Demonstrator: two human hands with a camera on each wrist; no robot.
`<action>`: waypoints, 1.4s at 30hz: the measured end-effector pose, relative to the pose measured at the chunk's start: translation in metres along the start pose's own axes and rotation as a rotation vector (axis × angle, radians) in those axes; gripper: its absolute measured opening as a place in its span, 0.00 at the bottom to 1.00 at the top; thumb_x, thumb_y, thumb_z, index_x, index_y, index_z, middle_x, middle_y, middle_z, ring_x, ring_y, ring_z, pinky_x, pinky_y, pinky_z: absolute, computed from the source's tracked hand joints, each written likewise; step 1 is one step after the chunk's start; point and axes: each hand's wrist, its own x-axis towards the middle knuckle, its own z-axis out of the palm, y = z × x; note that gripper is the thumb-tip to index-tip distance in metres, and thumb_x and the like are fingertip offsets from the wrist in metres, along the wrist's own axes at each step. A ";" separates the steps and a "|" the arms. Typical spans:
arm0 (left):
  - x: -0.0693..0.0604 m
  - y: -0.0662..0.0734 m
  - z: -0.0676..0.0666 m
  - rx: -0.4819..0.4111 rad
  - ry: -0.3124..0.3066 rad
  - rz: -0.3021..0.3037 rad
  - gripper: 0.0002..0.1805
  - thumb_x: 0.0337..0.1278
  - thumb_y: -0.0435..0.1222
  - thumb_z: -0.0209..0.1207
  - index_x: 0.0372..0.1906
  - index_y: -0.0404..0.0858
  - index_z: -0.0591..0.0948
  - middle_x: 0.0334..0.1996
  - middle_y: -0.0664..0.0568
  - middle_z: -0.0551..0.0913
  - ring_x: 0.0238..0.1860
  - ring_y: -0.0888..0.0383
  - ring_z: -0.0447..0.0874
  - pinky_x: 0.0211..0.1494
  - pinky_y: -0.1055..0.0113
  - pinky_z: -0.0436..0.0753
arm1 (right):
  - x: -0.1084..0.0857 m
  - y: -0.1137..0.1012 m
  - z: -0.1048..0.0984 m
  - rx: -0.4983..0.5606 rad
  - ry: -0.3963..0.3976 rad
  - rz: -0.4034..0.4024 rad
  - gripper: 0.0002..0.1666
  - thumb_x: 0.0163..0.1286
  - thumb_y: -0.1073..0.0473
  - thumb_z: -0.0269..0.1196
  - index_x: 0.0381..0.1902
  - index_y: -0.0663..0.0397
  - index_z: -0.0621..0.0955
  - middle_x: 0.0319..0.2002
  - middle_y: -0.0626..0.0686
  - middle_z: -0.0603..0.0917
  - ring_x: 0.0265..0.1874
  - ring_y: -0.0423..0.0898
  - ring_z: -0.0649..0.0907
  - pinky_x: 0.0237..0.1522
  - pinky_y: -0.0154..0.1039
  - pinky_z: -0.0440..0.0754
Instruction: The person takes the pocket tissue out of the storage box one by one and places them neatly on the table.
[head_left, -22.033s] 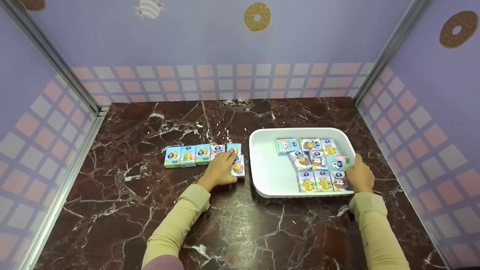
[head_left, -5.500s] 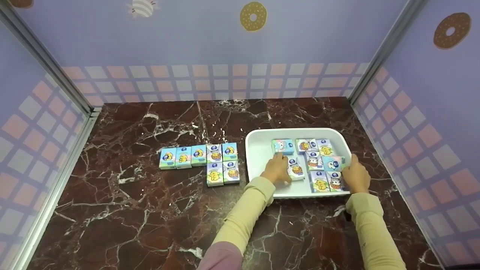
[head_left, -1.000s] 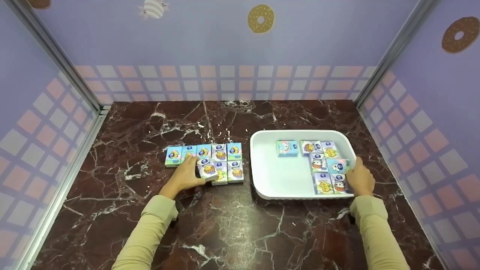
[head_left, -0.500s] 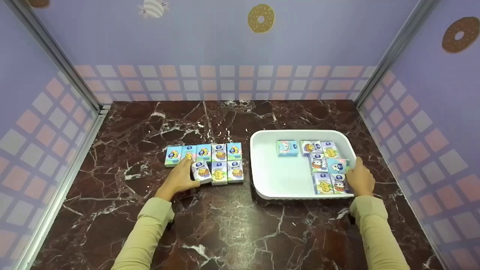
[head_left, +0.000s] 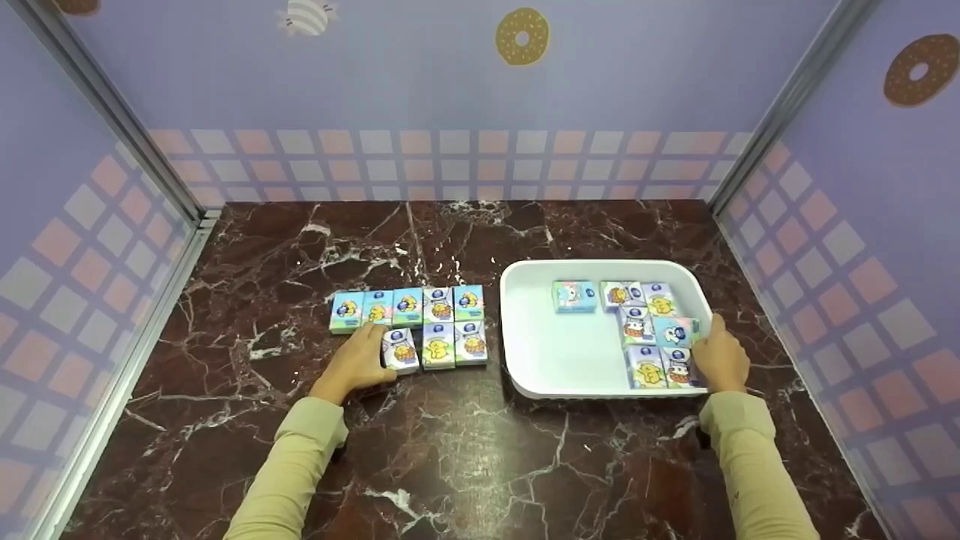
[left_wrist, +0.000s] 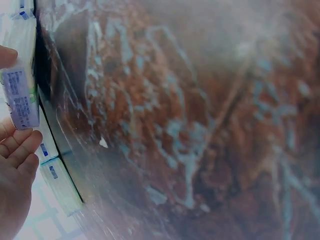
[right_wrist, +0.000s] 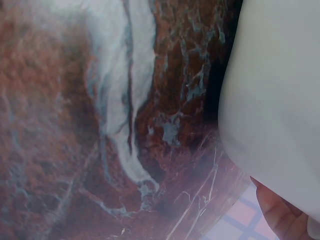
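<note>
My left hand (head_left: 352,364) pinches a small white-and-purple tissue pack (head_left: 400,351) between thumb and fingers, at the left end of the front row on the table. A narrow gap parts it from the neighbouring yellow-character tissue pack (head_left: 438,346). In the left wrist view, the held tissue pack (left_wrist: 22,102) shows its printed purple end between thumb and fingertips. My right hand (head_left: 721,358) grips the right wall of a white plastic tub (head_left: 574,360). Only some fingers (right_wrist: 280,212) show beside the tub's wall (right_wrist: 280,100) in the right wrist view.
Behind the front row runs a row of several tissue packs (head_left: 407,306), mostly blue. Several more tissue packs (head_left: 645,366) lie in the tub's right half, and a blue one (head_left: 574,297) lies apart at its back. Patterned panels (head_left: 450,105) enclose the dark marble-look table (head_left: 465,457).
The left hand took a tissue pack from the tub, carried it left, and lowered it from above the rows to the front row's left end. The right hand stays on the tub.
</note>
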 end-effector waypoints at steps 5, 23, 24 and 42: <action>0.000 0.002 0.003 0.073 0.019 0.049 0.44 0.25 0.44 0.60 0.57 0.29 0.65 0.53 0.37 0.67 0.56 0.43 0.65 0.57 0.51 0.69 | 0.000 0.001 0.001 -0.004 0.029 -0.017 0.30 0.59 0.62 0.43 0.61 0.64 0.58 0.41 0.73 0.75 0.35 0.70 0.76 0.27 0.59 0.70; -0.002 0.012 0.003 0.132 0.031 0.063 0.41 0.35 0.41 0.60 0.60 0.29 0.63 0.53 0.36 0.67 0.55 0.41 0.65 0.54 0.48 0.70 | 0.000 0.001 0.001 0.002 0.023 -0.014 0.28 0.60 0.62 0.43 0.60 0.64 0.58 0.41 0.73 0.75 0.35 0.69 0.76 0.26 0.59 0.70; -0.001 0.012 0.003 0.135 0.025 0.056 0.41 0.36 0.41 0.60 0.61 0.29 0.63 0.54 0.36 0.67 0.56 0.41 0.65 0.55 0.48 0.70 | 0.000 0.001 0.001 0.002 0.022 -0.013 0.28 0.60 0.62 0.43 0.60 0.64 0.58 0.41 0.73 0.75 0.35 0.69 0.76 0.26 0.59 0.70; 0.001 0.031 -0.008 0.174 0.072 0.086 0.36 0.37 0.37 0.56 0.60 0.33 0.66 0.51 0.40 0.69 0.53 0.44 0.68 0.53 0.51 0.71 | -0.001 0.000 0.000 0.004 0.034 -0.023 0.28 0.60 0.63 0.43 0.59 0.64 0.59 0.41 0.73 0.75 0.34 0.69 0.76 0.25 0.58 0.69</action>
